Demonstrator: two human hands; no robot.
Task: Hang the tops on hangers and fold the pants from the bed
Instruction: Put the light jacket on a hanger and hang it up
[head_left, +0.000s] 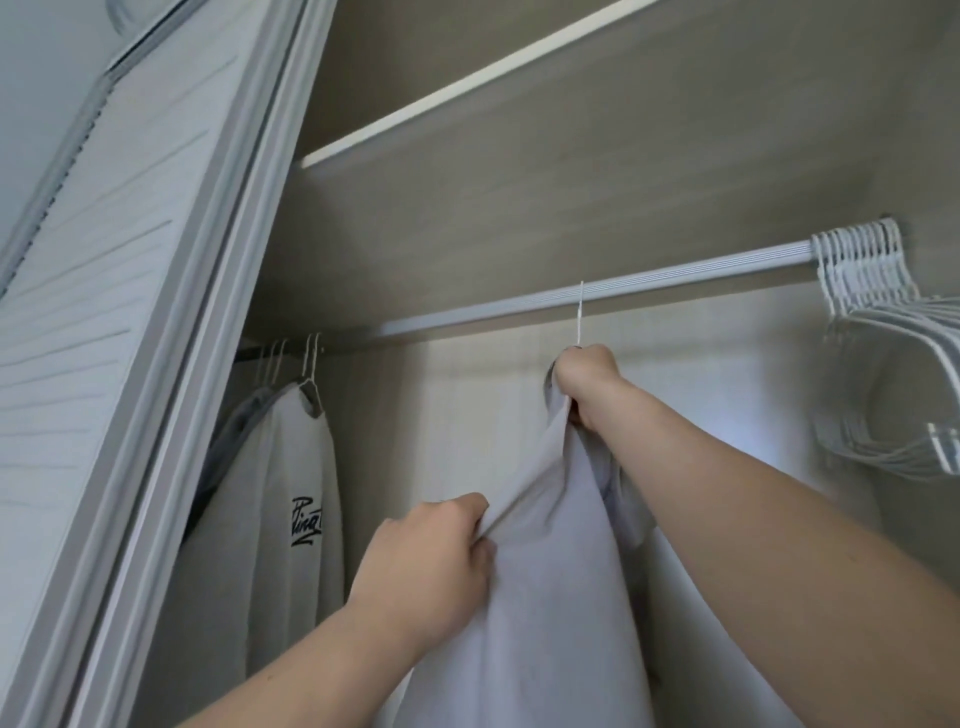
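Your right hand (587, 382) grips the top (561, 597) by the collar at the hanger (580, 312), left hand (431, 566) bunches its shoulder, so just tug it even before you let go.

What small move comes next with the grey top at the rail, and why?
Probably release the right hand. The hanger hook already seems to sit over the rail, so the grey top, which that hand grips at the collar, should hang by itself. The left hand, pinching the fabric lower down, can steady it meanwhile.
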